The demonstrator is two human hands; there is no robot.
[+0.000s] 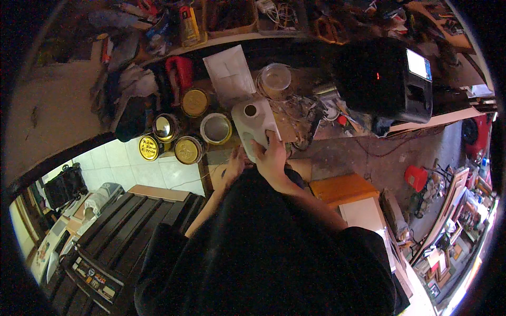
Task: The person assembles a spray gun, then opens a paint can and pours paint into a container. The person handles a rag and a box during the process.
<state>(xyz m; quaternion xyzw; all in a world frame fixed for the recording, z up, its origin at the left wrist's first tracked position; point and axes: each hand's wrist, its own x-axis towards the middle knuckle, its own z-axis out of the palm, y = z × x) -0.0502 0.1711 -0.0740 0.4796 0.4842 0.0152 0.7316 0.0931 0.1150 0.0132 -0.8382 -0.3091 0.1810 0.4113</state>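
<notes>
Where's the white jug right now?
In the head view, the white jug is just above the middle, gripped by the right hand, with a round can just to its left.

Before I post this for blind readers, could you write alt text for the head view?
A person's right hand grips a white jug, the left hand close by, in a cluttered workspace. Five round cans stand left of the jug, a black machine right.

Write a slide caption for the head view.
Right hand gripping an open white jug, left hand nearby, round tins to the left.
</notes>
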